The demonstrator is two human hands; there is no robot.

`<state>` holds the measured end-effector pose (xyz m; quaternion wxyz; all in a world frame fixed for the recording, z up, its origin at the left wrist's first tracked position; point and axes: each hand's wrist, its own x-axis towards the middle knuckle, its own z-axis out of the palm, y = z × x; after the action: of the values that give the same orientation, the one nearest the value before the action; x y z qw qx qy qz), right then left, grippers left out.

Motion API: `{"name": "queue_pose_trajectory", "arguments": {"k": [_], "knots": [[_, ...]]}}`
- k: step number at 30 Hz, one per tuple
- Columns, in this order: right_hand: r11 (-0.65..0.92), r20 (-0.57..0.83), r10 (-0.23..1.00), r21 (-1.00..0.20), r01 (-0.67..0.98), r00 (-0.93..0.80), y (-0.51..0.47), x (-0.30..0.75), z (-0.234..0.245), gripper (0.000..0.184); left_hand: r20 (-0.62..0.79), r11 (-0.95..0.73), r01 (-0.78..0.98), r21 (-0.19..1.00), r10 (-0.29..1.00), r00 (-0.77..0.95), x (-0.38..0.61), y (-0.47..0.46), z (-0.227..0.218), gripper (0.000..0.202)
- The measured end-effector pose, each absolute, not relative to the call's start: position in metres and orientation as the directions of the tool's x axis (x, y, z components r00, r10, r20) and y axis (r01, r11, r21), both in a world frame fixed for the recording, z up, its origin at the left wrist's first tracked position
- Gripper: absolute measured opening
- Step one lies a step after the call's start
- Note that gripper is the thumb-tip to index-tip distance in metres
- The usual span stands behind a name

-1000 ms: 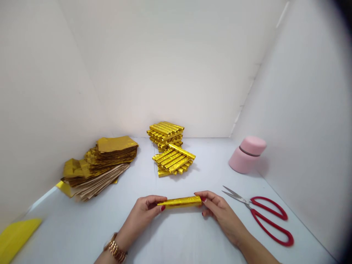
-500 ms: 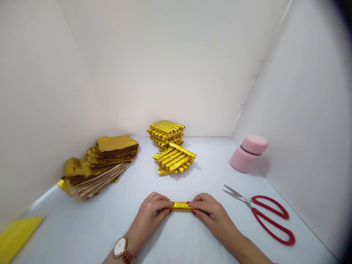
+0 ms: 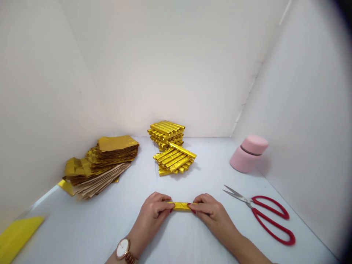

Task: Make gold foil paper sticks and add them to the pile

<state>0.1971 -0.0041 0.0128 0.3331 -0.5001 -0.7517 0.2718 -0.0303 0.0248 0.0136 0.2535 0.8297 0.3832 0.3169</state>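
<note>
Two hands are at work: our left hand [image 3: 152,222] and right hand [image 3: 213,214] hold a gold foil roll [image 3: 180,206] at six o'clock on the desk [image 3: 82,234]. Our fingers [image 3: 165,206] pinch it closed, a pressing step that calls for even pressure.

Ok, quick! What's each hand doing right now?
Left hand: closed, holding one end of the gold foil roll.
Right hand: closed, holding the other end.

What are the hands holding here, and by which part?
A gold foil-wrapped stick, gripped by its ends between the left hand and the right hand.
</note>
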Motion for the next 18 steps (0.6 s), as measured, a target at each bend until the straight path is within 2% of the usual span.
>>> {"name": "queue_pose_trajectory", "arguments": {"k": [4, 9, 14, 18], "knots": [[0.381, 0.258, 0.923, -0.723, 0.576, -0.286, -0.004, 0.196, 0.014, 0.023, 0.318, -0.587, 0.498, 0.638, 0.791, 0.523, -0.015, 0.021, 0.018, 0.026], [0.396, 0.268, 0.917, -0.709, 0.584, -0.296, -0.005, 0.194, 0.014, 0.022, 0.297, -0.551, 0.478, 0.684, 0.809, 0.508, -0.005, 0.021, 0.019, 0.022], [0.471, 0.355, 0.882, -0.618, 0.630, -0.312, -0.004, 0.189, 0.009, 0.021, 0.293, -0.535, 0.457, 0.711, 0.816, 0.499, -0.005, 0.021, 0.018, 0.023], [0.483, 0.371, 0.873, -0.574, 0.661, -0.315, -0.003, 0.185, 0.010, 0.021, 0.288, -0.522, 0.448, 0.726, 0.822, 0.492, -0.005, 0.021, 0.017, 0.023]]}}
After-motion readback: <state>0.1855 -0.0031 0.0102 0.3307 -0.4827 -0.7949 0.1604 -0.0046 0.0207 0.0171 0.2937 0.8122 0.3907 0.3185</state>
